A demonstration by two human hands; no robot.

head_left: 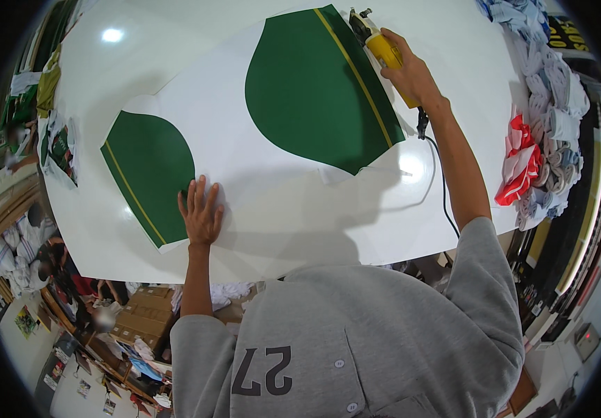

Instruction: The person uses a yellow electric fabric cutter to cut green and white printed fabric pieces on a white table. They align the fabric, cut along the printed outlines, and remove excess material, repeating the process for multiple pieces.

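A white sheet with two printed dark green shapes, each with a yellow stripe, lies across the white table. My left hand lies flat with fingers apart on the sheet, at the right edge of the smaller green shape. My right hand grips a yellow electric cutting tool with a dark metal head, beside the top right edge of the larger green shape. A black cord runs from the tool toward the table's front edge.
Piled pale folded cloth and red fabric lie at the right edge. Green fabrics hang over the left edge. Other people and cardboard boxes are beyond the lower left. Long rolls or bars stand at the far right.
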